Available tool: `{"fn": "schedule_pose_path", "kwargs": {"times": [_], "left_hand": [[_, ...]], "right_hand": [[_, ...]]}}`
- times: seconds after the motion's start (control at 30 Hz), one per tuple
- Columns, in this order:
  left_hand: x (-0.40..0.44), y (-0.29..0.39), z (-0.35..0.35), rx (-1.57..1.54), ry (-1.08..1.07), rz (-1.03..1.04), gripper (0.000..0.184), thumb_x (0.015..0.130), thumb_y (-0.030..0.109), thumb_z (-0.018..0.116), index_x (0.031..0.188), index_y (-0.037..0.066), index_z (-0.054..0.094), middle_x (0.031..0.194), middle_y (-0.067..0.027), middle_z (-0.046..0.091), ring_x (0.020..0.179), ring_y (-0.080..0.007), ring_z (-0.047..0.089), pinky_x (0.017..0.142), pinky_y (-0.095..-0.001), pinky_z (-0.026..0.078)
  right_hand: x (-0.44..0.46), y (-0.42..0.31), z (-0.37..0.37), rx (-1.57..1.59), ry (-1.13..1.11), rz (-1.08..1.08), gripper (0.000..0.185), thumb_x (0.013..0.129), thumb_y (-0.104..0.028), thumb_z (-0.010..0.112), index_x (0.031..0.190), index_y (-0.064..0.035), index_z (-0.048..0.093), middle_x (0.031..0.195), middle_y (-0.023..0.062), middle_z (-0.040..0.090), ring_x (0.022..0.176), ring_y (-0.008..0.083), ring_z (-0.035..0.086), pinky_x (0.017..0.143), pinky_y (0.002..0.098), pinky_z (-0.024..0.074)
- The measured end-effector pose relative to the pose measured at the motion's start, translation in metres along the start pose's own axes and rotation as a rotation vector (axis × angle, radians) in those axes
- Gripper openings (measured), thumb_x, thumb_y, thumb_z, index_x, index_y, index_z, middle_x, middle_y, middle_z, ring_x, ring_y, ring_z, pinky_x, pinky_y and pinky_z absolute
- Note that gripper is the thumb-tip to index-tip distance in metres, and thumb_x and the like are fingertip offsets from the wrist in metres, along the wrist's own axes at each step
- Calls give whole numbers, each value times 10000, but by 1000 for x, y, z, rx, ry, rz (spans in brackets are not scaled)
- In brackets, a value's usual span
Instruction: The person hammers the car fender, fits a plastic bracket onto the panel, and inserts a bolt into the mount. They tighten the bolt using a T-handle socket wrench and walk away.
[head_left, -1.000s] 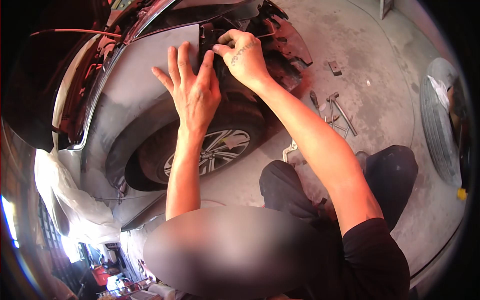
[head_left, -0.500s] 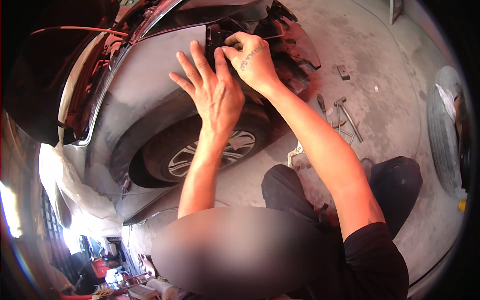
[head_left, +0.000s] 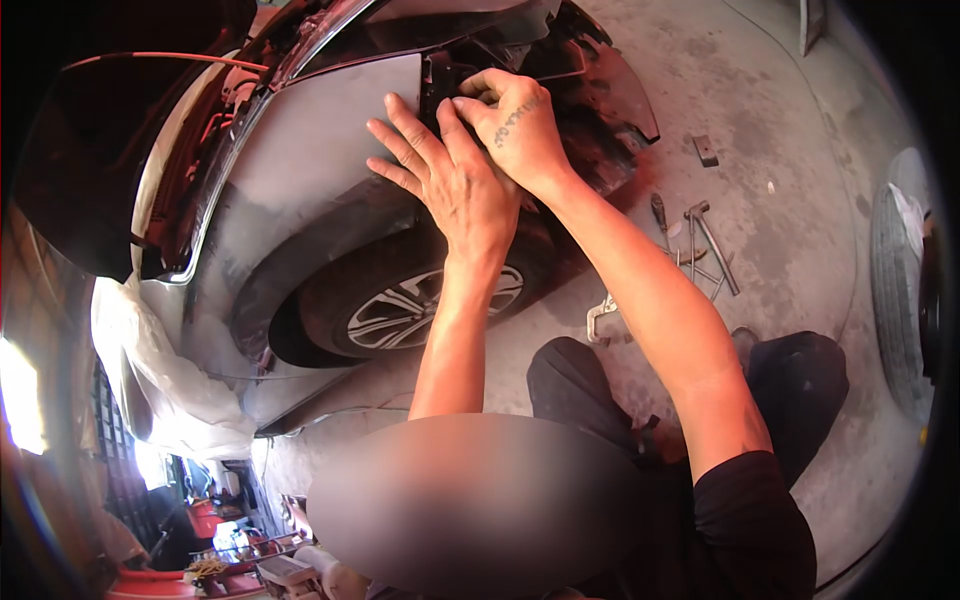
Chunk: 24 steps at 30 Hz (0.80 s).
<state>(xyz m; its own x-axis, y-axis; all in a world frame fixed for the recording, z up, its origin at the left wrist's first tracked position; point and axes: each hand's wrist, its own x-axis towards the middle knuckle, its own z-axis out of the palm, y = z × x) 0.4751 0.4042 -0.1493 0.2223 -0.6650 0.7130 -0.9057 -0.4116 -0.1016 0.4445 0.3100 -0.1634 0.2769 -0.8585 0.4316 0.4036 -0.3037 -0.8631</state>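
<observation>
A car's grey front fender (head_left: 330, 115) lies under my hands, its front edge next to dark exposed parts. My left hand (head_left: 465, 195) is over the fender's front end with its fingers spread; the thumb is hidden. Against that edge, my right hand (head_left: 518, 130) has thumb and fingers pinched together, close to the left index fingertip. Whatever is in the pinch, if anything, cannot be made out. Below the hands is the wheel (head_left: 395, 315) in its arch.
The raised dark hood (head_left: 90, 180) is at the left, with plastic sheeting (head_left: 150, 350) below it. A hammer (head_left: 715, 250), a clamp-like tool (head_left: 600, 320) and a small block (head_left: 706, 151) lie on the floor. A tire (head_left: 900, 290) stands at the right.
The view has shifted slightly, so the car and floor tools appear further right. My left hand has turned a little; both hands remain at the fender's front edge, the right still pinched.
</observation>
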Motion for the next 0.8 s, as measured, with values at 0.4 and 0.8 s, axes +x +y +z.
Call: {"fn": "schedule_pose_path", "kwargs": {"times": [0.4, 0.8], "left_hand": [[-3, -11, -9, 6, 24, 46, 552, 879, 85, 623, 1417, 6, 528, 1619, -291, 237, 1511, -543, 143, 1199, -688, 89], [3, -22, -24, 165, -15, 123, 501, 875, 78, 572, 1368, 140, 631, 1594, -257, 287, 1488, -548, 197, 1143, -773, 126]], "right_hand": [[0, 1, 8, -27, 33, -6, 202, 852, -108, 750, 982, 45, 720, 865, 180, 759, 796, 249, 754, 725, 343, 581], [-2, 6, 9, 63, 36, -7, 179, 843, -113, 750, 954, 19, 701, 865, 182, 748, 805, 282, 750, 723, 375, 574]]}}
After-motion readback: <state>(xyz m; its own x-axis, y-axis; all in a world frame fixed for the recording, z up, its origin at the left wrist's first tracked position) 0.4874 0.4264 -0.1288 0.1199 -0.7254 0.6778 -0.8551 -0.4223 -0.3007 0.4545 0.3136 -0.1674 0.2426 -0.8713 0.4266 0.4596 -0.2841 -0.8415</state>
